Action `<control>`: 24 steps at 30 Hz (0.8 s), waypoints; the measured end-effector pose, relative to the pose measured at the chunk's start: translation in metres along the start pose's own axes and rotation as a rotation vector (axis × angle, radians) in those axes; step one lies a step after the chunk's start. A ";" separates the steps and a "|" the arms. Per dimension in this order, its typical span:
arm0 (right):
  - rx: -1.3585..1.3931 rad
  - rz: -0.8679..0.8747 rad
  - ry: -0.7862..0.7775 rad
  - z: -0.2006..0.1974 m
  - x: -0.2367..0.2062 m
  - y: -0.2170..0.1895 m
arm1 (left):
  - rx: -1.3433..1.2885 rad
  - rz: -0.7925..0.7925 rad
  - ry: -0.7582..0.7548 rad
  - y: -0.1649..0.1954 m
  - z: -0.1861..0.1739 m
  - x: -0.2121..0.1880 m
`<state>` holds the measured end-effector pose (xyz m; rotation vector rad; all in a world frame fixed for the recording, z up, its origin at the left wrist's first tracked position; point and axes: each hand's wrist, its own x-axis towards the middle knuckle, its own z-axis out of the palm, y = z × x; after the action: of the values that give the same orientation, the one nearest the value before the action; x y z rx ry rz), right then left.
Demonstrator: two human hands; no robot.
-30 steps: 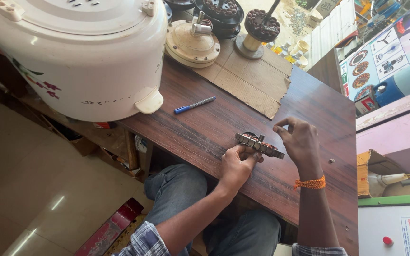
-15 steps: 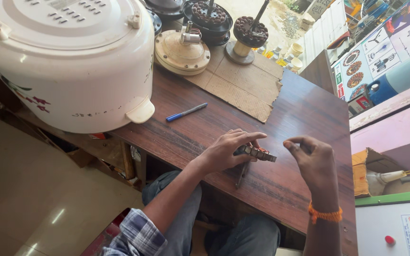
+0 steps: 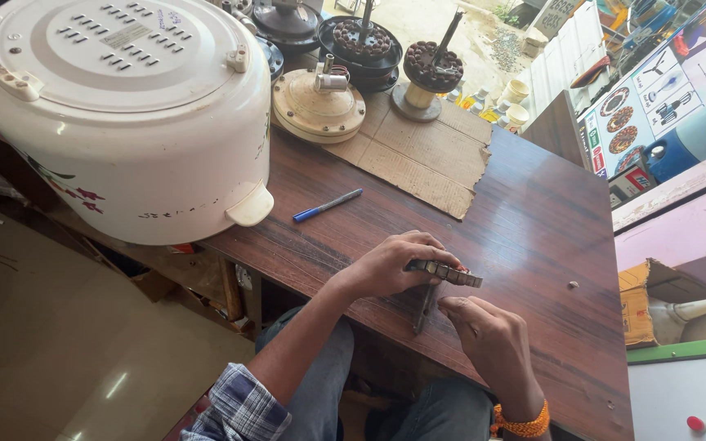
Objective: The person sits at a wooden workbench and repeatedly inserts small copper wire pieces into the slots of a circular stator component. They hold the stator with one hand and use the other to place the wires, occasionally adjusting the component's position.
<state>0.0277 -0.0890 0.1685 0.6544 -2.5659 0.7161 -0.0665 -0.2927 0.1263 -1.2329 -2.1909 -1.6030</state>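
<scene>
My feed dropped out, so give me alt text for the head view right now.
The left hand grips a small laminated metal part on a dark wooden table, and the right hand rests just below it. Farther up lie a blue pen, a cardboard sheet, a large white appliance and fan motor parts.

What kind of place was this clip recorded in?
Probably a small appliance repair shop: motor windings and a fan motor housing sit on the wooden bench, beside a large white cooker.

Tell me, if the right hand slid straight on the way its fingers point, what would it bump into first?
Probably the small metal part held by the left hand; the right hand points up-left toward it, fingertips almost there.
</scene>
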 end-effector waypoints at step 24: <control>0.343 0.398 0.205 -0.009 0.012 0.028 | 0.016 -0.009 0.040 0.007 0.001 0.000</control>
<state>0.0050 -0.0663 0.1705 0.1460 -2.4225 1.3001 -0.0609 -0.2914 0.1311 -1.1780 -2.1847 -1.5961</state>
